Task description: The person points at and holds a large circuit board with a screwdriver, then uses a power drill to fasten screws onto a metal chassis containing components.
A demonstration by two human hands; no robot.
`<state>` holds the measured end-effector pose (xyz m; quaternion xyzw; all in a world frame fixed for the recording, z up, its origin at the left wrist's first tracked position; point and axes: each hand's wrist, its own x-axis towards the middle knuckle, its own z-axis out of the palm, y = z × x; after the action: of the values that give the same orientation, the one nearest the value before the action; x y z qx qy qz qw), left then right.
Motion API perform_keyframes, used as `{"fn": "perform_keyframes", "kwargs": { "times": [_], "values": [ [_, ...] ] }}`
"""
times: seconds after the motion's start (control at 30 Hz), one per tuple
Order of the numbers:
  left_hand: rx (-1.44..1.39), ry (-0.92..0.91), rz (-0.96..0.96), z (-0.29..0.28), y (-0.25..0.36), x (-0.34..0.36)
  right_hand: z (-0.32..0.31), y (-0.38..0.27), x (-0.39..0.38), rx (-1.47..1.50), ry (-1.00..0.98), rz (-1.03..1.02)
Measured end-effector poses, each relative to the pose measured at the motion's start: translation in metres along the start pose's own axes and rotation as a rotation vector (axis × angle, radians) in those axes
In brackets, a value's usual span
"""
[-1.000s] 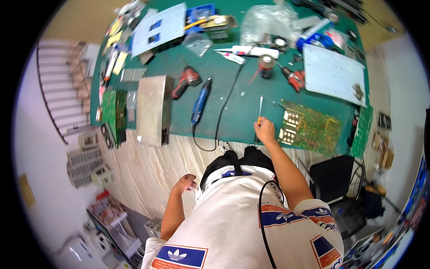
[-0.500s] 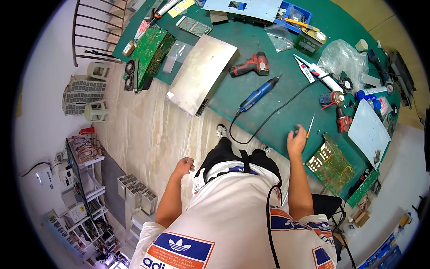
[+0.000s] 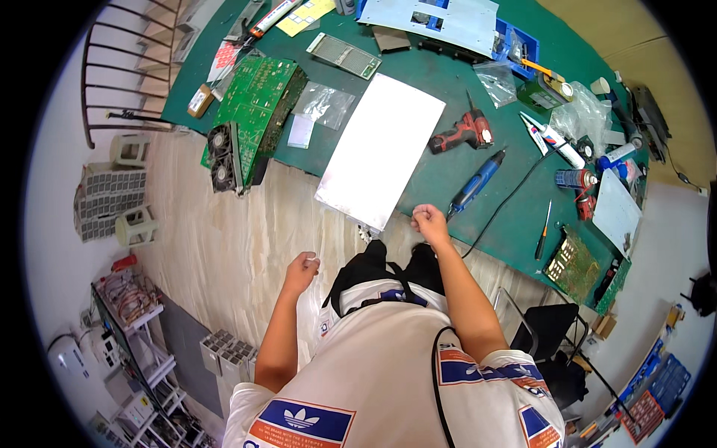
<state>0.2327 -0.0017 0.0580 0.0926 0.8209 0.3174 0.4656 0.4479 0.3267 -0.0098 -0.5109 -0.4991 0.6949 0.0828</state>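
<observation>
My left hand [image 3: 301,273] hangs over the floor in front of my body, its fingers loosely bent and apart, with nothing in it. Held over the table's near edge, my right hand [image 3: 430,222] has its fingers curled in; no object shows in it. Just left of and beyond that hand lies a flat silver metal case [image 3: 382,149], its near end jutting past the edge. To the right of the hand rests a blue pen-shaped power tool [image 3: 478,181] with a black cord. A red and black cordless drill [image 3: 464,133] lies beyond it. Farther right is an orange-handled screwdriver [image 3: 544,233].
On the green table [image 3: 515,216], a green circuit board with fans [image 3: 254,112] stands at left, and another board [image 3: 572,263] lies at right. Spray can [image 3: 575,179], glue tubes [image 3: 553,142] and a plastic bag [image 3: 582,112] are farther right. A black chair [image 3: 549,328] stands near the right edge.
My right hand has moved left, from beside the screwdriver to near the metal case, and its fingers have curled in. The view has shifted; the screwdriver stays on the table.
</observation>
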Motion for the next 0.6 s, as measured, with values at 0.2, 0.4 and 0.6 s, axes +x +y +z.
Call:
{"fn": "perform_keyframes", "kwargs": {
  "times": [0.2, 0.4, 0.6],
  "values": [
    [0.013, -0.071, 0.044, -0.005, 0.003, 0.017, 0.000, -0.043, 0.037, 0.184, 0.248, 0.057],
    [0.035, -0.040, 0.007, -0.008, -0.002, 0.002, -0.041, -0.084, 0.148, 0.048, 0.535, 0.103],
    [-0.149, 0.199, -0.248, -0.055, -0.085, -0.047, -0.012, -0.114, 0.186, -0.222, 0.865, 0.205]
  ]
}}
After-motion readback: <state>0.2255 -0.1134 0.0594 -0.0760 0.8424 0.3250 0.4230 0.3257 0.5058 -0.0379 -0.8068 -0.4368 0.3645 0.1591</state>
